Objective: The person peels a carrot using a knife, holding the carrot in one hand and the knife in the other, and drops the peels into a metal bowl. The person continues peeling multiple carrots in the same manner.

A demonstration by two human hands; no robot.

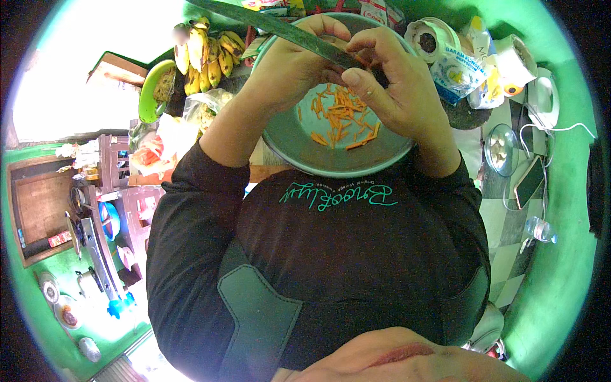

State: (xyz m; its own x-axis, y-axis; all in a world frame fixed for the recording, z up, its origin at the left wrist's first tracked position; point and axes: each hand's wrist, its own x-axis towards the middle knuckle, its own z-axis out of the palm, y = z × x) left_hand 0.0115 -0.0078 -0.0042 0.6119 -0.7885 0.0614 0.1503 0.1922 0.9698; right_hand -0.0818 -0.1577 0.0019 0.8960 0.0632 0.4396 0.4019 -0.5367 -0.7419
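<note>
My right hand (pixel 396 81) grips the dark handle (pixel 379 77) of a long knife. Its dull, broad blade (pixel 281 31) runs to the upper left, across the fingers of my left hand (pixel 291 67). Those fingers are curled, and a bit of orange, apparently a carrot piece (pixel 363 59), shows between my fingertips; most of it is hidden. Both hands are over a wide, round basin (pixel 329 164) close to my chest. Thin carrot strips (pixel 341 107) lie scattered on its bottom.
Bananas (pixel 205 57), a green bowl (pixel 155 90) of food and plastic bags (pixel 160 145) stand to the left. A salt packet (pixel 456 76), white containers (pixel 518 57), a glass lid or dish (pixel 500 149) with pale pieces, a phone (pixel 529 182) with cables and a plastic bottle (pixel 540 229) are to the right.
</note>
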